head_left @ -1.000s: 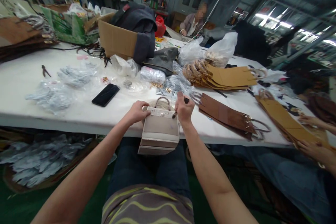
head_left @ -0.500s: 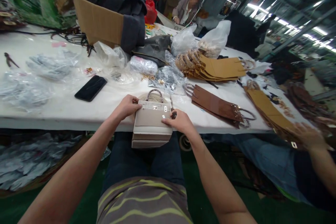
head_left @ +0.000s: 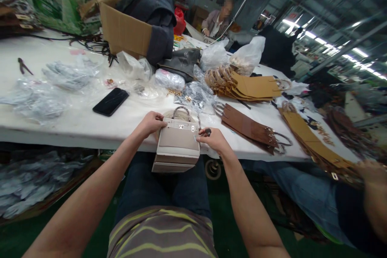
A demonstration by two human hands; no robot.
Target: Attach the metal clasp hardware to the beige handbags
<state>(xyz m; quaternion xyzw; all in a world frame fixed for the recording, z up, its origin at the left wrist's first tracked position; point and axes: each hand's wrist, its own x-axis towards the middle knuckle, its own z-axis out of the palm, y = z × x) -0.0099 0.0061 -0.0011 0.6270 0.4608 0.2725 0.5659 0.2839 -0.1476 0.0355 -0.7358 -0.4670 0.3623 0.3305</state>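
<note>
A small beige handbag (head_left: 179, 137) with silver fittings and a patterned top handle (head_left: 180, 109) rests at the table's front edge, its base tilted toward my lap. My left hand (head_left: 152, 124) grips its upper left corner, thumb in front and fingers behind. At the right edge, my right hand (head_left: 213, 139) is closed, thumb and fingers pinching the bag's side beside a small shiny metal piece (head_left: 196, 138). A small dark item (head_left: 207, 132) shows among the right fingers; its kind is unclear.
A black phone (head_left: 110, 101) and plastic packets (head_left: 39, 100) lie left. Brown bag panels (head_left: 248, 127) and tan ones (head_left: 256, 86) are on the right. A cardboard box (head_left: 125, 28) stands behind. A co-worker's blurred hand (head_left: 370, 173) is at far right; another person (head_left: 217, 22) sits beyond.
My right thumb and the small metal piece have shifted from the bag's front toward its right edge. My left hand keeps its hold. The co-worker's hand has moved, and the camera view has shifted slightly.
</note>
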